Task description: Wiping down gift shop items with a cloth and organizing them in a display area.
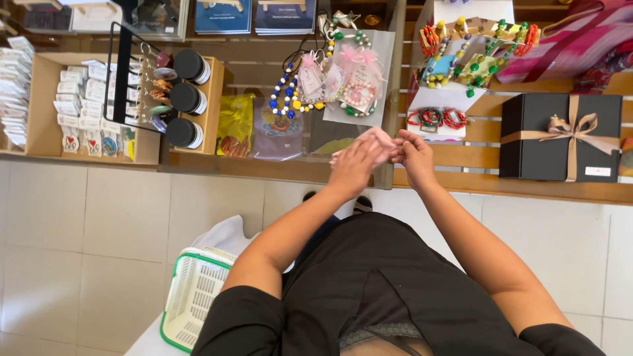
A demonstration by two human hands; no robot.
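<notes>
— What are the hands working on right now?

— A small pink packet [374, 140], held up just over the front edge of the worktop [461, 181]. The left hand [356, 160] is lying across it with the fingers curled loosely round it, and the right hand [414, 153] is pinching at its right end with fingertips closed together — it looks like the stage of opening or adjusting the wrapping, though the packet is mostly covered, so I cannot tell what is inside.

— What is that move asking for, in your view?

— A fine fingertip grip on the thin edge, I would judge, while the other hand is steadying the packet.

— And around it?

— Just behind the hands, clear bags [359, 76] are holding bead bracelets with pink bows; a blue, yellow and white bead string [285, 92] is lying beside them. To the right, a white box stand [438, 99] is carrying coloured bead necklaces and red-green bangles [436, 118]. Farther right, a black gift box [560, 135] is sitting closed under a tan ribbon — contents hidden.

— On the left?

— A wooden holder [212, 105] is keeping three black-lidded jars [188, 97] in a column, and a cardboard tray [39, 105] is holding small white cards. A green-rimmed white basket [191, 296] is standing on the floor by the person's left elbow; I cannot tell what is in it.
</notes>
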